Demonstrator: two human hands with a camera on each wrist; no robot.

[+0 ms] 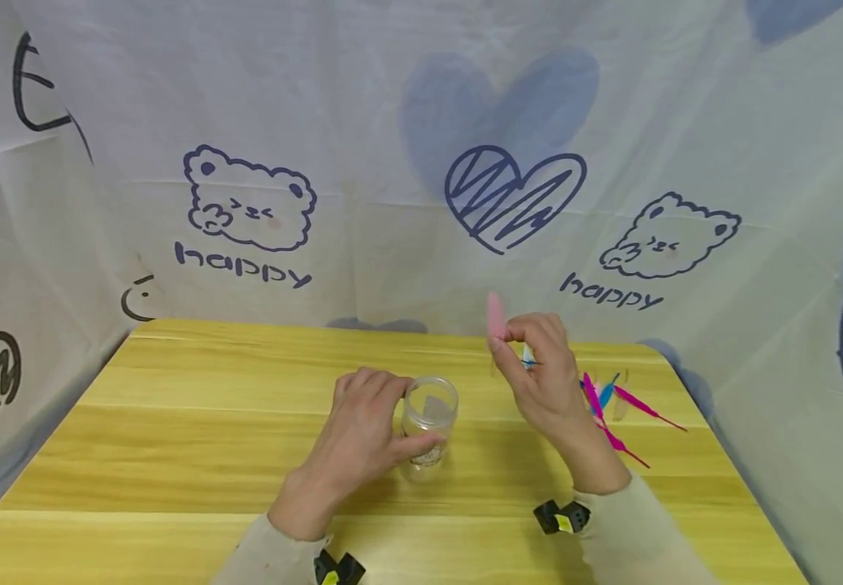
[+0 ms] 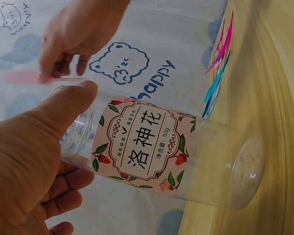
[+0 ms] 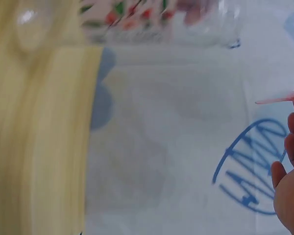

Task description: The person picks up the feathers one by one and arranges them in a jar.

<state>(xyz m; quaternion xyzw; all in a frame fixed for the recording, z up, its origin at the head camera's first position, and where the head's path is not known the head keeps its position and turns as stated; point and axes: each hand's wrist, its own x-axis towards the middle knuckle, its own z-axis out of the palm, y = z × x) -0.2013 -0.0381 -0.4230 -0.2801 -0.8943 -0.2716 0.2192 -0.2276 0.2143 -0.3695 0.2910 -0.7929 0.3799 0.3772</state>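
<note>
A clear plastic jar (image 2: 215,159) with a floral pink label (image 2: 142,144) stands upright on the table, its mouth uncovered. My left hand (image 1: 362,418) holds it near the neck, thumb in front and fingers around the far side. To the right of the jar and higher up, my right hand (image 1: 545,374) pinches a pale pink stick (image 1: 495,315) between thumb and fingertips. This stick has a broad, flat end pointing up and a thin stem, which shows below the fingers in the right wrist view, apart from the jar.
Several magenta sticks (image 1: 636,400) and a blue stick (image 1: 606,396) of similar shape lie on the wooden table (image 1: 194,422), right of my right hand and partly behind it. A printed white cloth (image 1: 377,244) hangs behind the table's back edge.
</note>
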